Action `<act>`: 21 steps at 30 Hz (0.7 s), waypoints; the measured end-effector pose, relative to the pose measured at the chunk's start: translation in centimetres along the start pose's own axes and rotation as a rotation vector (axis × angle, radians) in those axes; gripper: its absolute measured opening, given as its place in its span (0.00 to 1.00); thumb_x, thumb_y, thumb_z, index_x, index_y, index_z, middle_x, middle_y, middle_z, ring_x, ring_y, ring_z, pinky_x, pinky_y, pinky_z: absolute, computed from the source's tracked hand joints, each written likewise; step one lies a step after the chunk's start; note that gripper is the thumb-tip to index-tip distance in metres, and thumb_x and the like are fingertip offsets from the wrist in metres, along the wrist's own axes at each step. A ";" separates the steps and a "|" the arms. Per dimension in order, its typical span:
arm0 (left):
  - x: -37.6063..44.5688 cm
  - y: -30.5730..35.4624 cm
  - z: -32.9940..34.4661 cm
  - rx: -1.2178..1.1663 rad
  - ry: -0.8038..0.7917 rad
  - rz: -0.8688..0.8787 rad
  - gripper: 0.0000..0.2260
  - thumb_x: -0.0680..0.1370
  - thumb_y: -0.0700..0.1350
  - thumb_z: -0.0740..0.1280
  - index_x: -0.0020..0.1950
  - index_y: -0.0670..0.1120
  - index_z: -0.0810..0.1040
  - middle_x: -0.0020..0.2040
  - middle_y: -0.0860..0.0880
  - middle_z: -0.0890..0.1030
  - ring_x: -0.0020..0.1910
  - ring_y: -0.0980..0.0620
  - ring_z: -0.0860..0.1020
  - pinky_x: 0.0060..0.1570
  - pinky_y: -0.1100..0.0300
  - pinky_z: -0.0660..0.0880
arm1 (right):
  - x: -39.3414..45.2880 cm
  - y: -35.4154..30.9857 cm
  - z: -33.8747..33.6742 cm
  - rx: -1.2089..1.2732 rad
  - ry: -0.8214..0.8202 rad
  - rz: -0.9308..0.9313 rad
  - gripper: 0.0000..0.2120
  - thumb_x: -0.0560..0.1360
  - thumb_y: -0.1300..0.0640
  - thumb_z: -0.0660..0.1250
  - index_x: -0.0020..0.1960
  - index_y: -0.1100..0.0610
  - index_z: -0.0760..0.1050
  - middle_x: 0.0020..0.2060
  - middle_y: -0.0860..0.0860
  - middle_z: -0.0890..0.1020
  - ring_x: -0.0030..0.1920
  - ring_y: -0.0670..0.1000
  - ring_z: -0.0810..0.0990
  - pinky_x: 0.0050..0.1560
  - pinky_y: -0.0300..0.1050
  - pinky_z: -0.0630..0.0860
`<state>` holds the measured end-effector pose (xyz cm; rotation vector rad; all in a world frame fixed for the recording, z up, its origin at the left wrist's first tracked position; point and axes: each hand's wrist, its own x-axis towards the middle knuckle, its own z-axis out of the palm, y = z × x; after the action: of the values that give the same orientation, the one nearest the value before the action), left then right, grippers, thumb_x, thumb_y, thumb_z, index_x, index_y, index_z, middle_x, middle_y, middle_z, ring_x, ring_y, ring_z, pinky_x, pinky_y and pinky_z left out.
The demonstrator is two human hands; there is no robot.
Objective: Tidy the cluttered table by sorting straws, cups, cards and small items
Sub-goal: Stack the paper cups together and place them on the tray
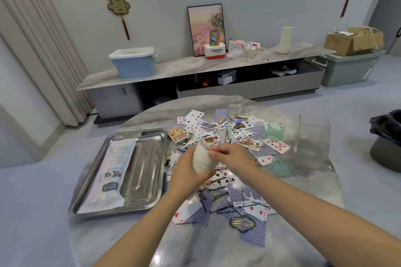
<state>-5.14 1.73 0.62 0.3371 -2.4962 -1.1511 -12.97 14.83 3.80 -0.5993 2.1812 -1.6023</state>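
A stack of white paper cups (201, 159) lies tilted above the round marble table (303, 212). My left hand (186, 169) grips the stack from below and from the left. My right hand (232, 157) holds its upper right side, thumb on the rims. Playing cards (276, 146), floss picks and black hairpins lie scattered under and around both hands. A card box (176, 134) sits just beyond the cups. A long white straw packet (110, 171) lies in the steel tray (149, 184) on the left.
A green cup (275, 130) and a clear glass jar (236, 105) stand at the far side; a clear plastic box (314, 130) is at the right. A green lid (281, 167) lies by my right wrist. A bin with a black bag (388, 136) stands on the floor, right.
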 end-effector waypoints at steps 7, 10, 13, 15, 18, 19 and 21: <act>2.6 -4.9 -4.9 -0.210 0.198 -0.157 0.24 0.66 0.40 0.77 0.56 0.52 0.70 0.48 0.55 0.79 0.43 0.65 0.76 0.37 0.75 0.71 | 5.3 -2.1 7.0 -0.156 -0.088 -0.205 0.16 0.75 0.58 0.68 0.63 0.52 0.77 0.65 0.49 0.73 0.63 0.44 0.70 0.61 0.33 0.62; 5.2 -7.2 -6.8 -0.291 0.268 -0.181 0.25 0.64 0.42 0.80 0.52 0.54 0.70 0.48 0.57 0.78 0.43 0.67 0.77 0.39 0.75 0.72 | 8.3 -2.5 10.0 -0.061 -0.078 -0.135 0.22 0.75 0.58 0.68 0.69 0.51 0.70 0.67 0.50 0.71 0.61 0.48 0.72 0.64 0.43 0.69; 8.8 -9.9 -8.5 -0.349 0.320 -0.201 0.27 0.66 0.42 0.79 0.58 0.52 0.68 0.50 0.59 0.76 0.47 0.66 0.75 0.40 0.75 0.71 | 12.5 -2.6 13.0 0.013 -0.091 -0.041 0.25 0.77 0.55 0.66 0.72 0.52 0.65 0.66 0.51 0.73 0.59 0.49 0.74 0.64 0.48 0.71; 11.1 -11.7 -8.9 -0.361 0.335 -0.202 0.27 0.67 0.41 0.77 0.59 0.51 0.67 0.52 0.55 0.76 0.50 0.61 0.76 0.41 0.73 0.71 | 14.9 -2.7 14.5 0.034 -0.129 -0.009 0.23 0.79 0.55 0.63 0.72 0.52 0.64 0.65 0.51 0.75 0.59 0.50 0.75 0.64 0.47 0.70; 13.3 -14.5 -8.7 -0.364 0.326 -0.247 0.29 0.68 0.42 0.77 0.62 0.53 0.65 0.57 0.52 0.76 0.55 0.55 0.75 0.51 0.65 0.73 | 17.8 -2.2 16.3 0.040 -0.174 0.044 0.20 0.81 0.55 0.57 0.73 0.51 0.64 0.63 0.50 0.75 0.63 0.51 0.73 0.67 0.51 0.69; 14.0 -15.7 -8.6 -0.372 0.320 -0.265 0.30 0.68 0.43 0.77 0.63 0.53 0.64 0.59 0.52 0.75 0.57 0.53 0.75 0.55 0.59 0.73 | 18.9 -1.8 17.0 0.044 -0.180 0.062 0.20 0.81 0.54 0.56 0.73 0.50 0.64 0.64 0.50 0.75 0.63 0.51 0.73 0.67 0.51 0.69; 15.1 -17.5 -8.3 -0.374 0.311 -0.305 0.33 0.68 0.45 0.77 0.67 0.51 0.63 0.61 0.52 0.74 0.59 0.52 0.74 0.60 0.52 0.73 | 20.4 -1.0 18.0 0.043 -0.193 0.084 0.20 0.82 0.52 0.55 0.73 0.47 0.62 0.63 0.50 0.74 0.60 0.50 0.73 0.65 0.49 0.70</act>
<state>-14.21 -20.57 -4.38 0.7436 -1.9575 -1.5188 -20.52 -10.85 -1.26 -0.6147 2.0003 -1.4791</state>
